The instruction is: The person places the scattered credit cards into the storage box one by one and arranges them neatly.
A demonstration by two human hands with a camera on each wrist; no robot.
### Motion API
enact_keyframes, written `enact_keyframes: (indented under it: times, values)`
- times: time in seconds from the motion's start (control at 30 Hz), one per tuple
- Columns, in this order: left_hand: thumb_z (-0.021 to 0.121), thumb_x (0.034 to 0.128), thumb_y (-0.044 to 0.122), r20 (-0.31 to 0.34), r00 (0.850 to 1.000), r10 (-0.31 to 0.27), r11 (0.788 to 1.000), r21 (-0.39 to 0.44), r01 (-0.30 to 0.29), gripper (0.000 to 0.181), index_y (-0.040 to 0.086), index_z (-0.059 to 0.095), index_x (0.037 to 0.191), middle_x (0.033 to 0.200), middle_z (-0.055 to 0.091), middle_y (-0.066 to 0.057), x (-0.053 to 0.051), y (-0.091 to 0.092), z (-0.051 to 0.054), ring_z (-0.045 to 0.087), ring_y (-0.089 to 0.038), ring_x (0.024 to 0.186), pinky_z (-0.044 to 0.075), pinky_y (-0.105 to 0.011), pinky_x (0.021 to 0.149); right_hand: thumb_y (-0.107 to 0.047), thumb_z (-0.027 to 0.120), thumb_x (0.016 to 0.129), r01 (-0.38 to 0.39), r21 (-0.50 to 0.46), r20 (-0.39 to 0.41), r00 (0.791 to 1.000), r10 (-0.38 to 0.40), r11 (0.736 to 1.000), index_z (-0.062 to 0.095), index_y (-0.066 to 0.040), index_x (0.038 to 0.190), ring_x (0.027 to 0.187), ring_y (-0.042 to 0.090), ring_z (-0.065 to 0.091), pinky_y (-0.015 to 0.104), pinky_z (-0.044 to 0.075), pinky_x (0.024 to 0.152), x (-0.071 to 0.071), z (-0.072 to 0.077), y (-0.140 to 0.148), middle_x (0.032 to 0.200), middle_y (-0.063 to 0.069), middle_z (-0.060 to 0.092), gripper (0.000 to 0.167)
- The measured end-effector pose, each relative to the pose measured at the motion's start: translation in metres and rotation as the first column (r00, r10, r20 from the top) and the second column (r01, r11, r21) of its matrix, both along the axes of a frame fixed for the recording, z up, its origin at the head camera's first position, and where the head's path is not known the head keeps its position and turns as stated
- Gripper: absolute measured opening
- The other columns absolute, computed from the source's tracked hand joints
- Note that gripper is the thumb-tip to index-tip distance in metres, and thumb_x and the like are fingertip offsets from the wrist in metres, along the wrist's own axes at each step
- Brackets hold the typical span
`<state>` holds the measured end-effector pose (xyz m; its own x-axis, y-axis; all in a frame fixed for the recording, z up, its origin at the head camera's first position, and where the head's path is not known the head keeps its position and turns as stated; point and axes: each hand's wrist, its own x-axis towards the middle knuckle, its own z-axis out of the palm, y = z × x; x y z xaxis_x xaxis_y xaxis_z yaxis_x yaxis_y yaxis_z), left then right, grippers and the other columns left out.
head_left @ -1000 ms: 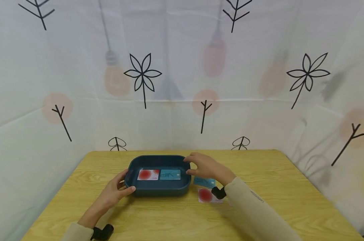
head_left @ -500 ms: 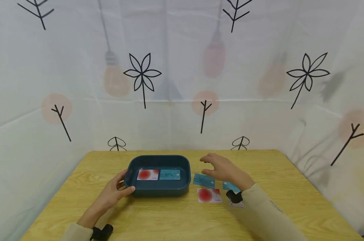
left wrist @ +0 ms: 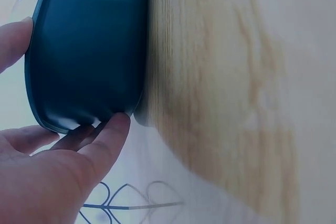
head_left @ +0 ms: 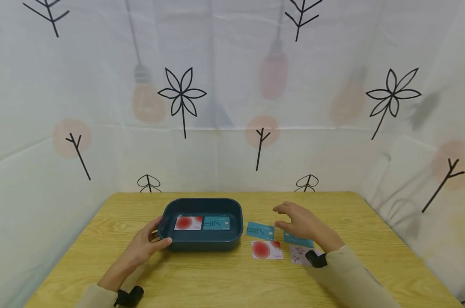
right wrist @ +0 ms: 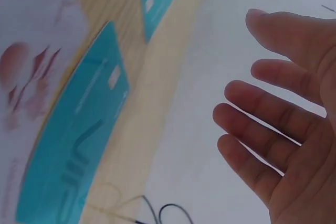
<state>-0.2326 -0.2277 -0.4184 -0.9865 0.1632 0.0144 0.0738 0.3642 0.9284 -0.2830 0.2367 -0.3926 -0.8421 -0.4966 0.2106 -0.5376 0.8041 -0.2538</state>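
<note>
A dark blue plastic box (head_left: 201, 246) with rounded corners stands on the table. In it lie a white card with a red circle (head_left: 188, 223) and a teal VIP card (head_left: 216, 223), side by side. My left hand (head_left: 141, 246) holds the box's left end, thumb on the front rim and fingers against the outer wall (left wrist: 89, 51). To the right of the box my right hand (head_left: 299, 220) hovers with relaxed fingers and nothing in them. Near it lie two teal VIP cards, one nearer the box (head_left: 260, 230) and another (right wrist: 79, 135) partly under the hand in the head view.
In front of those, a white card with a red circle (head_left: 267, 250) and a pale floral card (head_left: 299, 255) lie on the wooden table (head_left: 201, 282). A black wrist camera covers part of the floral card. A printed white cloth (head_left: 225, 162) hangs behind the table.
My right hand has drawn away from the box's right rim, moving right over the loose cards and uncovering some of them. The left hand stays at the box.
</note>
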Motion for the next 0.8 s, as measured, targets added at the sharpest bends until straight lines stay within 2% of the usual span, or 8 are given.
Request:
enact_keyframes:
  times: [0.23,0.5,0.8]
  values:
    - [0.069,0.0892,0.021,-0.003,1.0,-0.01,1.0,0.007,0.01,0.081,0.004,0.021,0.151,0.152,0.026,-0.024,0.001,0.001,0.003,0.034,-0.045,0.133,0.048,-0.043,0.094,-0.027,0.069,0.089,0.014,-0.02,0.013,1.0,-0.014,1.0,0.06,-0.007,0.125,0.102,0.028,0.059,0.048,0.049,0.084,0.0,-0.009,0.02,0.11,0.008,0.061,0.042]
    - [0.071,0.0875,0.022,0.018,1.0,-0.003,1.0,0.027,0.002,0.084,0.005,0.021,0.152,0.151,0.027,-0.023,0.001,0.001,0.002,0.037,-0.043,0.132,0.05,-0.041,0.092,-0.026,0.068,0.09,0.067,-0.045,0.092,0.994,-0.063,0.997,0.06,-0.005,0.126,0.104,0.029,0.059,0.05,0.048,0.086,-0.001,-0.014,0.035,0.112,0.009,0.062,0.042]
    - [0.072,0.0871,0.023,0.009,1.0,0.011,1.0,0.012,-0.011,0.083,0.004,0.022,0.151,0.15,0.029,-0.024,0.001,0.0,0.001,0.039,-0.043,0.131,0.05,-0.04,0.091,-0.023,0.07,0.088,0.094,-0.049,0.17,0.982,-0.085,0.994,0.06,-0.004,0.126,0.103,0.028,0.058,0.05,0.048,0.087,0.003,-0.017,0.045,0.114,0.009,0.063,0.044]
